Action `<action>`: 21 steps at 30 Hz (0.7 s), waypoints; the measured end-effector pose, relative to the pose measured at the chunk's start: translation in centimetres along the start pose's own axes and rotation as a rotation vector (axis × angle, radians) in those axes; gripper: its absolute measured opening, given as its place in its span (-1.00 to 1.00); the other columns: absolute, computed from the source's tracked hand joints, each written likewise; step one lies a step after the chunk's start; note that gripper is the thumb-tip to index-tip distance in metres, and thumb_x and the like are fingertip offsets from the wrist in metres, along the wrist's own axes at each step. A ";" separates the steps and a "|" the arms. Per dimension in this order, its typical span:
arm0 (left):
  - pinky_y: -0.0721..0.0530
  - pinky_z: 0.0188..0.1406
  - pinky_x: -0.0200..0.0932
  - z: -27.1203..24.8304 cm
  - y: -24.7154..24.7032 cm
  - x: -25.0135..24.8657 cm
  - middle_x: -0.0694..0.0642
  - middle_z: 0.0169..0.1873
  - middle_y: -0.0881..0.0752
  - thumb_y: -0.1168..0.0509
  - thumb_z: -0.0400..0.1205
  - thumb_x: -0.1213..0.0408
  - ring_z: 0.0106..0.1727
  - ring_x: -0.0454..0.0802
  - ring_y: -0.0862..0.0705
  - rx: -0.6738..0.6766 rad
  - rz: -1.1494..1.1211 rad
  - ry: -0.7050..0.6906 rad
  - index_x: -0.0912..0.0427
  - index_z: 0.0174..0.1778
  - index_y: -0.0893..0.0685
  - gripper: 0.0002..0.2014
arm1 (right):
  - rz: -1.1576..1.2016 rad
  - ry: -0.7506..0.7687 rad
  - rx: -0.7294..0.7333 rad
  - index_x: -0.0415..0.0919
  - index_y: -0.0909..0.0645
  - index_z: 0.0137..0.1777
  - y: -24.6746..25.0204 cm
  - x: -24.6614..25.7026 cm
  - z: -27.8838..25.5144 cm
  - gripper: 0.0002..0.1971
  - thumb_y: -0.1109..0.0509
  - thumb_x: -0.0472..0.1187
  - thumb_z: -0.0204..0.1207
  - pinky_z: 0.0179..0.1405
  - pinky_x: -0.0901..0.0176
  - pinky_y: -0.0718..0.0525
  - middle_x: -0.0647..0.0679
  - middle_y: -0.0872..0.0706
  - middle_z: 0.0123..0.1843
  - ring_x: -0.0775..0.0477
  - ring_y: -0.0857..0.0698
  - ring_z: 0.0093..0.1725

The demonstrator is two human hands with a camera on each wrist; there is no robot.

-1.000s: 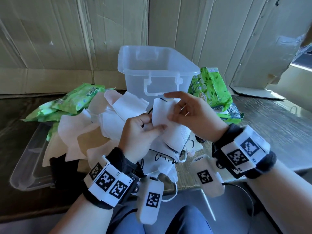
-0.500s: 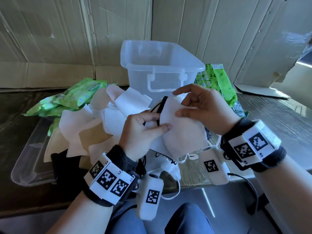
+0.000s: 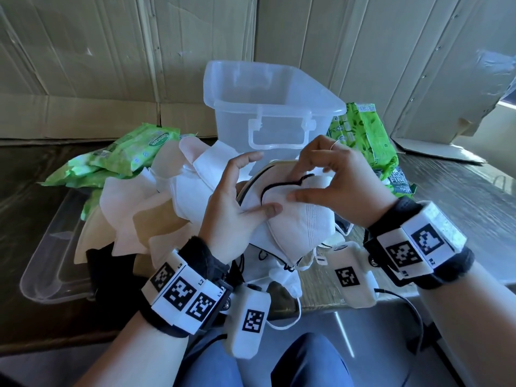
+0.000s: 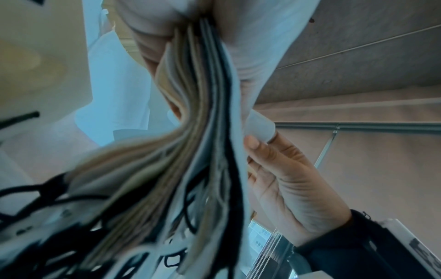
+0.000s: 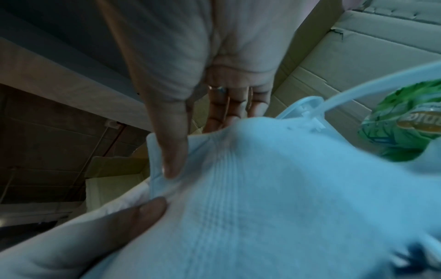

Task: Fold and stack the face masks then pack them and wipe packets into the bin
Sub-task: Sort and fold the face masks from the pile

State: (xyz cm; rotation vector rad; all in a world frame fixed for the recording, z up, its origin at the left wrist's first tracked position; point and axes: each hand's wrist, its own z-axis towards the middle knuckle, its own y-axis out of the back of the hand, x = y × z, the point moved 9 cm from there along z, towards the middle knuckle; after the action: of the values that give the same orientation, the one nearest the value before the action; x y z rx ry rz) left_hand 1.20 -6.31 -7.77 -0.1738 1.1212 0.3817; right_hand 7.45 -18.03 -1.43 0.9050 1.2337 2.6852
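Both hands hold a stack of folded face masks above the table's front edge, just before the clear plastic bin. My left hand grips the stack from the left, its thumb pressed flat on the top white mask. My right hand pinches that mask's upper edge, where a black ear loop shows. The left wrist view shows the stack's layered edges and the right hand against them. The right wrist view shows the white mask under both thumbs. Green wipe packets lie left and right of the bin.
A loose pile of white and beige masks covers the table's left half, over a clear lid. More masks with ear loops hang over the front edge. Cardboard walls stand behind. The wooden table extends right.
The white mask that my right hand held upright has been laid flat on the stack. My left thumb has slid onto it and my right fingers now pinch its top edge.
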 end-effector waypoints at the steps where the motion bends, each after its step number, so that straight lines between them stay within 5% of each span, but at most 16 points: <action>1: -0.61 0.29 0.04 0.0 0.0 0.0 -0.08 0.19 -0.68 -0.57 0.31 0.31 0.18 -0.05 -0.68 -0.002 0.010 -0.002 -0.25 0.20 -0.48 -0.37 | -0.072 -0.002 0.056 -0.14 -0.69 -0.14 -0.5 -0.1 0.0 -0.71 -0.62 -0.11 0.15 -0.18 0.51 -0.35 0.07 -0.52 -0.18 0.20 -0.52 -0.19; 3: -0.61 0.27 -0.09 0.0 0.0 0.1 -0.15 0.15 -0.68 -0.56 0.35 0.36 0.17 -0.11 -0.68 0.010 0.008 -0.008 -0.13 0.16 -0.53 -0.46 | -0.183 -0.039 0.143 -0.09 -0.64 -0.08 -1.4 -0.7 -0.1 -0.72 -0.62 -0.12 0.25 -0.11 0.21 -0.35 0.04 -0.48 -0.15 -0.03 -0.50 -0.11; 6: -0.60 0.20 -0.15 0.0 -0.1 0.3 -0.15 0.01 -0.76 -0.53 0.38 0.36 0.12 -0.14 -0.70 0.025 -0.014 0.013 -0.09 0.00 -0.66 -0.64 | -0.140 -0.039 0.109 0.13 -0.48 -0.31 -1.2 -0.8 -0.2 -0.74 -0.57 -0.08 0.28 -0.10 0.03 -0.40 0.22 -0.43 -0.24 -0.07 -0.46 -0.16; 9: -0.56 0.07 -0.39 0.3 0.1 0.8 -0.27 -0.19 -0.79 -0.50 0.43 0.39 -0.02 -0.29 -0.71 0.014 -0.009 0.054 -0.10 -0.18 -0.73 -0.75 | -0.112 -0.021 -0.052 -0.20 -0.62 -0.24 0.3 -0.9 -0.2 -0.77 -0.44 -0.04 0.25 -0.13 0.33 -0.42 0.24 -0.51 -0.34 0.14 -0.47 -0.26; 10: -0.53 0.06 -0.48 0.3 0.3 0.7 -0.31 -0.21 -0.78 -0.47 0.45 0.42 -0.02 -0.36 -0.70 0.009 -0.007 0.048 -0.09 -0.19 -0.74 -0.75 | -0.063 -0.045 -0.121 -0.28 -0.61 -0.21 1.1 -1.5 -0.3 -0.74 -0.43 -0.06 0.27 -0.20 0.38 -0.42 0.19 -0.54 -0.37 0.15 -0.47 -0.28; 14: -0.45 0.16 -0.58 0.6 0.9 0.9 -0.30 -0.05 -0.74 -0.36 0.55 0.47 0.07 -0.51 -0.63 -0.035 0.027 0.034 -0.10 -0.09 -0.72 -0.71 | 0.238 -0.135 -0.392 -0.28 -0.53 -0.12 4.6 -3.1 -0.8 -0.78 -0.42 -0.16 0.34 -0.23 0.02 -0.56 -0.19 -0.65 -0.24 -0.03 -0.55 -0.23; 18: -0.55 0.14 -0.38 0.6 0.7 0.5 -0.24 -0.13 -0.79 -0.24 0.62 0.42 0.03 -0.34 -0.69 -0.092 -0.072 0.061 -0.14 -0.15 -0.76 -0.68 | 0.537 -0.145 -0.233 -0.03 -0.45 -0.08 2.0 -2.7 -0.5 -0.76 -0.40 -0.27 0.32 -0.30 0.23 -0.64 0.08 -0.72 -0.28 0.13 -0.66 -0.30; 21: -0.65 -0.08 -0.23 0.3 -0.6 0.6 -0.03 -0.25 -0.83 -0.15 0.67 0.09 -0.11 -0.13 -0.77 -0.022 -0.295 0.208 -0.06 -0.31 -0.83 -0.63 | 0.507 -0.198 -0.033 0.00 -0.42 -0.02 -1.7 -2.0 -0.6 -0.69 -0.43 -0.27 0.33 -0.24 0.17 -0.70 0.04 -0.73 -0.19 0.11 -0.71 -0.26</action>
State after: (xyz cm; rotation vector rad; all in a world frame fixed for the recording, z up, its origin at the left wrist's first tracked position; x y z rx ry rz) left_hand 1.89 -6.69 -8.19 -0.4006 1.2748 0.1140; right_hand 8.47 -17.89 -3.93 1.6222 1.0242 2.8566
